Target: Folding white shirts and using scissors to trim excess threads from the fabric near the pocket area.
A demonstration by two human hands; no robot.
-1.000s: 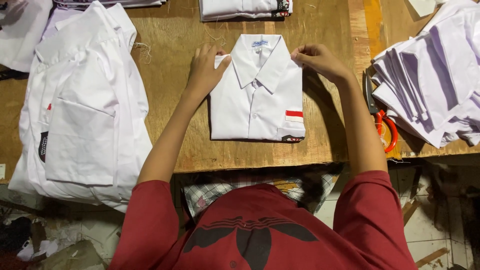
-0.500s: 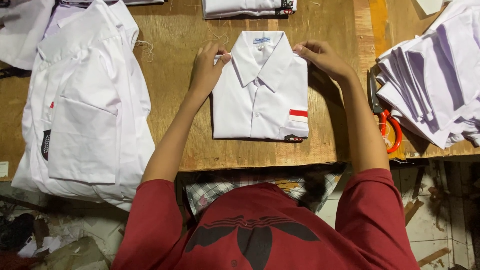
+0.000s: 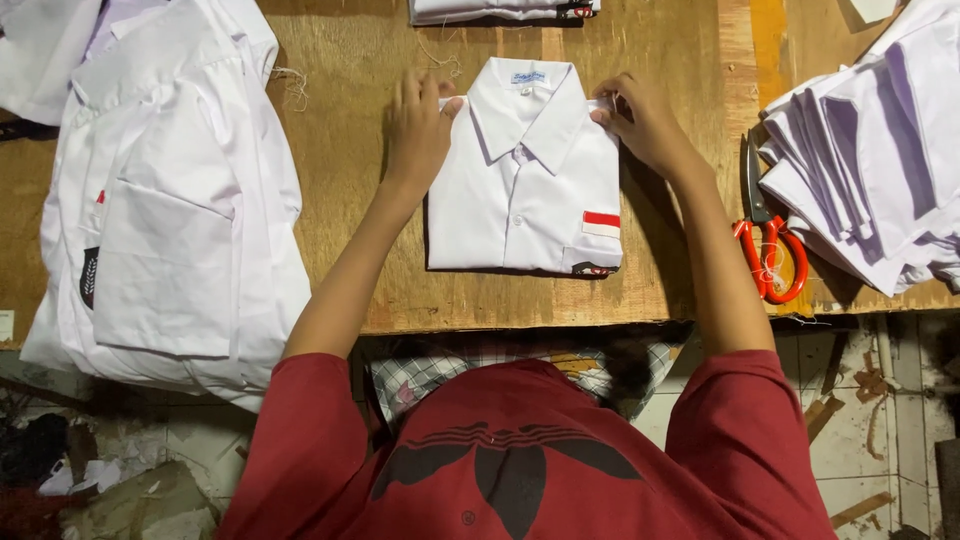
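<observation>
A white collared shirt (image 3: 525,190), folded into a neat rectangle with a small red-and-white patch above its pocket, lies on the wooden table (image 3: 350,170). My left hand (image 3: 420,130) rests flat at the shirt's upper left corner, fingers touching the shoulder fold. At the upper right corner my right hand (image 3: 640,122) pinches the shoulder edge beside the collar.
A pile of unfolded white shirts (image 3: 165,200) hangs over the table's left edge. Stacked white cloth pieces (image 3: 870,150) lie at right, with orange-handled scissors (image 3: 768,240) beside them. Another folded shirt (image 3: 505,10) sits at the far edge.
Both hands stay at the shirt's top corners with only slight finger shifts; the view has moved a little.
</observation>
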